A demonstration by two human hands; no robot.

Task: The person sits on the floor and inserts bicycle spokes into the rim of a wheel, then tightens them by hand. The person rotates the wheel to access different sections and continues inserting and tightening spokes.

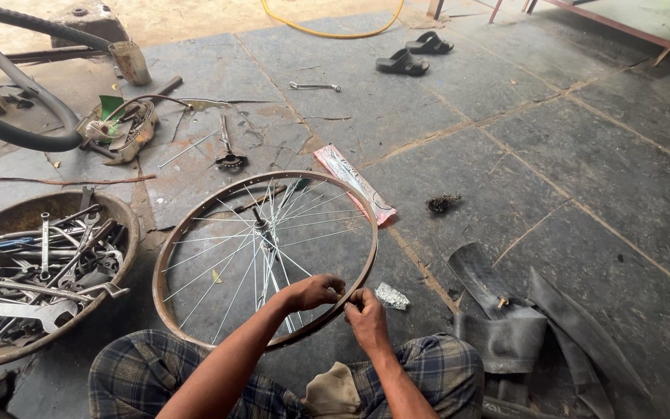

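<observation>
Wheel rim (166,260): a rusty spoked bicycle rim without tyre; we see it at the centre of the view, tilted, its 6 o'clock edge propped against the seated person's knees so the near edge comes to the hands.
Left hand (313,292): closed over the rim's near edge at about 5 o'clock of the wheel, fingers curled together on the rim; we judge that it steadies the rim.
Right hand (366,316): just right of the left hand, fingertips pinched together at the rim's edge; we cannot tell whether a small part sits between them.
Spokes (273,233): thin steel wires, several loose and crossing unevenly near the hub (260,225), which suggests the wheel is partly unlaced.
Tool basin (9,353): a round rusty pan at 9 o'clock, heaped with spanners (44,271), within arm's reach of the left side.
Inner tube pieces (505,326): black rubber, folded at 3 o'clock, set aside from the wheel.
Pink packet (354,185): long and flat, lying at 1 o'clock just beyond the rim.
Foil scrap (391,296): crumpled, on the floor just right of the hands.
Sandals (414,53): a dark pair at 12 o'clock, well apart.
Yellow hose (327,31): curving along the far floor.
Tyre (17,128): black, at 10 o'clock, partly out of view.
Stone floor (583,171): grey slabs serving as the workbench.
</observation>
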